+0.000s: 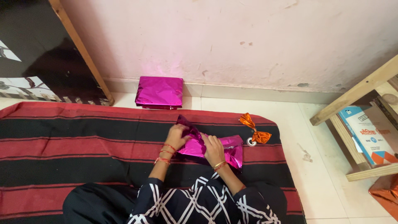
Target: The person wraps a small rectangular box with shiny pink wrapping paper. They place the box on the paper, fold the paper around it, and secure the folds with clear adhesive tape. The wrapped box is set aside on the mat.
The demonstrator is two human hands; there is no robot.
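the left hand (177,136) lies curled over the left end of a parcel (215,148) half wrapped in shiny magenta foil, fingers bent down onto the fold; whether it pinches the foil i cannot tell. the right hand (214,150) rests flat on top of the parcel, fingers pressed together, holding the foil down. the parcel lies on a red and black striped blanket (74,141), just in front of the person. its foil looks loose and crumpled at both ends, so the wrapping seems partly done, ends not closed. an orange bow (255,129) waits beside it, unattached. a finished-looking magenta parcel (160,92) sits by the wall.
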